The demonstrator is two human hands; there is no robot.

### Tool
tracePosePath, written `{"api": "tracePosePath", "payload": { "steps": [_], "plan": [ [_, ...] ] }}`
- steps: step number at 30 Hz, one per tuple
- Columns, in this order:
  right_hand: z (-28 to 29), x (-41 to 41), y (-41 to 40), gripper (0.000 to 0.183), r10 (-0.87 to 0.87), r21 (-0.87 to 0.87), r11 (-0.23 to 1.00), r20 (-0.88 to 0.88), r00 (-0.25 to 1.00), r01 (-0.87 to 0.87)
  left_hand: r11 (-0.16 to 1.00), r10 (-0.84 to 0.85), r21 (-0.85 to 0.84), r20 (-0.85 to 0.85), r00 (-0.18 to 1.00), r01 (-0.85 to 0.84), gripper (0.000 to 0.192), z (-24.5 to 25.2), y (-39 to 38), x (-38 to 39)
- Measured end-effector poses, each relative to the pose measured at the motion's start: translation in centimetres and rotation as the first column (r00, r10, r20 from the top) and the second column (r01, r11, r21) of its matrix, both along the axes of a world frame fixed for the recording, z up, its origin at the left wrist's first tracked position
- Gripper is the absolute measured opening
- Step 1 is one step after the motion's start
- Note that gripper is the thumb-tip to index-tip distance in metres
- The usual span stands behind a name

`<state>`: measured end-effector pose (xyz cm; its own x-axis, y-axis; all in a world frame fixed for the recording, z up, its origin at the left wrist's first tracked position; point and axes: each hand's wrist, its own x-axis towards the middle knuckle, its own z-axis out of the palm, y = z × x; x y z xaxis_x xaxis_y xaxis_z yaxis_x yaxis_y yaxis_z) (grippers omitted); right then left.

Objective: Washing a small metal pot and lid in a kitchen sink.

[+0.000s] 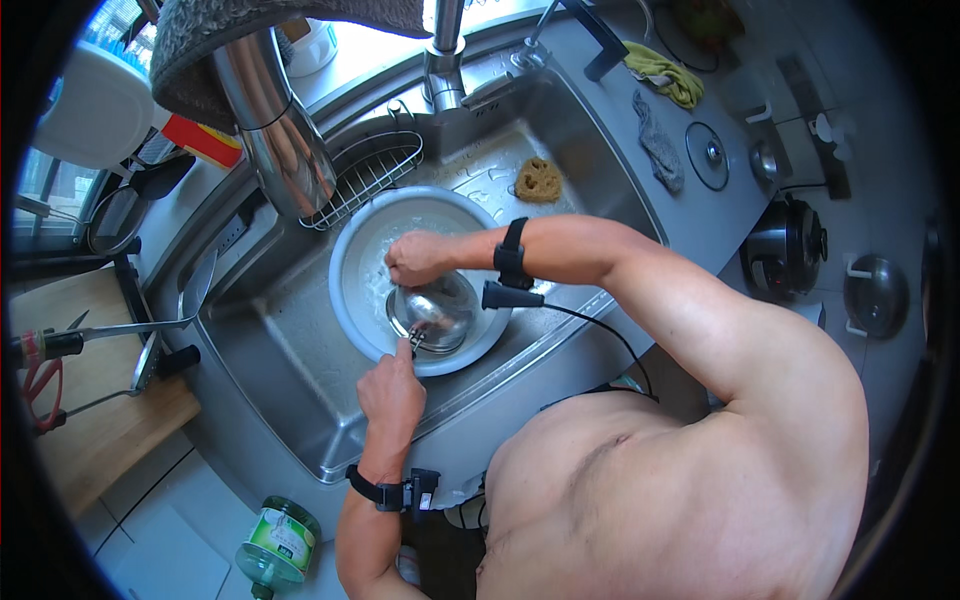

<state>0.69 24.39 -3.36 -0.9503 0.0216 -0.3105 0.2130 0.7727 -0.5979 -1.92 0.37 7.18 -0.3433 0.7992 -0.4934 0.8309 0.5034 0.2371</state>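
A pale blue-rimmed basin sits in the stainless steel sink, with cloudy, sudsy water inside. Within the basin lies a shiny round metal utensil, either a bowl or a lid. My left hand grips its small metal handle fitting at the near rim, index finger stretched along it. Over the utensil's far edge, my right hand is curled with the fingers bent down. Whatever its fingers touch or hold is hidden under the hand.
A brown sponge rests on the sink floor. Beyond it are a wire rack and a faucet. A steel cylinder rises at the left, near a spatula and a wooden cutting board. A green bottle stands nearby.
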Motion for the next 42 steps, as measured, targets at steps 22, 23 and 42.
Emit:
{"api": "tracePosePath", "payload": {
  "steps": [22, 23, 42],
  "plan": [
    [3.1, 4.6, -5.2, 0.027, 0.170, -0.033, 0.983, -0.214, 0.962, -0.181, 0.998, -0.064, -0.006, -0.062, 0.996, 0.064, 0.048, -0.2, 0.2, 0.5],
    [2.8, 4.2, -4.9, 0.028, 0.099, 0.005, 0.995, -0.197, 0.975, -0.100, 0.998, -0.065, 0.013, -0.060, 0.996, 0.066, 0.048, -0.1, -0.1, 0.6],
    [-6.0, 2.5, 1.9, 0.035, 0.193, -0.186, 0.972, 0.278, 0.941, -0.144, 0.883, 0.409, -0.138, 0.693, 0.593, -0.448, 0.056, -7.1, -4.8, -1.0]
  ]
}}
